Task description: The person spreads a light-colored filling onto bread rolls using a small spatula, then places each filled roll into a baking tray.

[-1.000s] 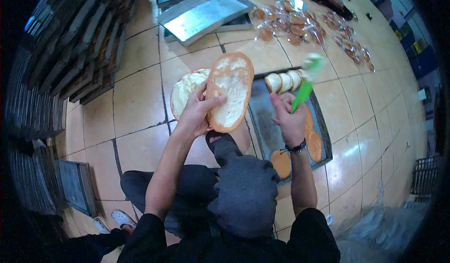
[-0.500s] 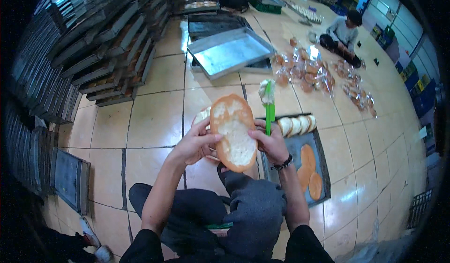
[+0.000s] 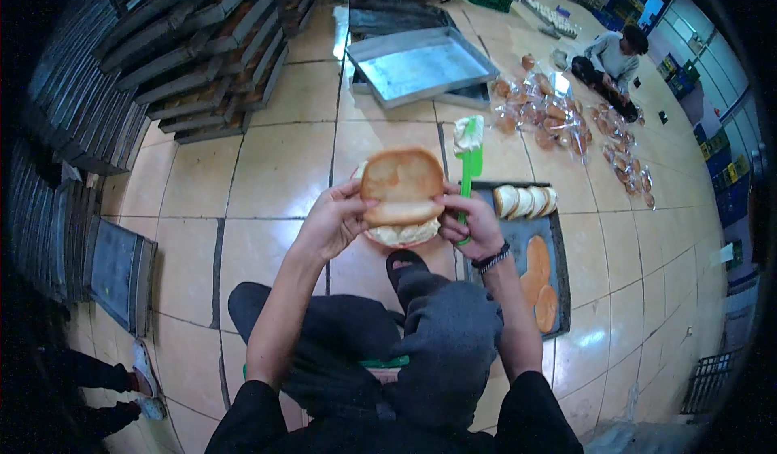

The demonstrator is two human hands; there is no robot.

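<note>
Both my hands grip a flat, oval golden-brown bread point(image 3: 402, 177) by its sides, its lower part bent up toward me. My left hand point(image 3: 332, 221) is closed on the left edge. My right hand point(image 3: 474, 226) pinches the right edge and also keeps a green spatula point(image 3: 472, 163) in its fingers, blade up, with white cream point(image 3: 468, 133) on the tip. Below the bread is a container of pale cream point(image 3: 409, 235), partly hidden by it. Right of my right hand lies a dark tray point(image 3: 506, 248) with a row of cream-covered bread pieces point(image 3: 526, 201) and several flat breads point(image 3: 536, 272).
An empty metal tray point(image 3: 421, 65) rests on others ahead. Tall tray stacks point(image 3: 194, 57) stand at left, with another tray point(image 3: 121, 272) below. Bagged breads point(image 3: 546, 114) lie near a seated person point(image 3: 611, 65). Another person's feet point(image 3: 144, 373) show at lower left.
The bread, held up with its pale side showing, is now bent over the cream container, brown side showing. The spatula stays in my right hand. The view has shifted slightly.
</note>
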